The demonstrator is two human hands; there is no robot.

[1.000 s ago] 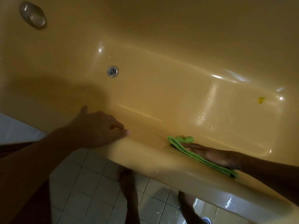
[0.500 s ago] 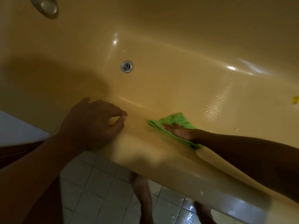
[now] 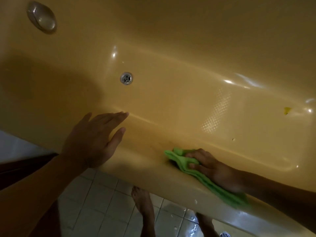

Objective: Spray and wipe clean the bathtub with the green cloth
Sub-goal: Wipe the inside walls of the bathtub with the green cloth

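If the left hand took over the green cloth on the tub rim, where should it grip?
Probably the bunched free end of the green cloth, sticking out past the fingertips of the right hand. Come from the left along the bathtub rim, from above: the rest is held under that hand.

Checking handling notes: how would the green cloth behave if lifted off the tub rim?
Likely floppy: the cloth bunches in soft folds in the right hand and follows the rim. Probably light. May slide easily; the rim looks glossy.
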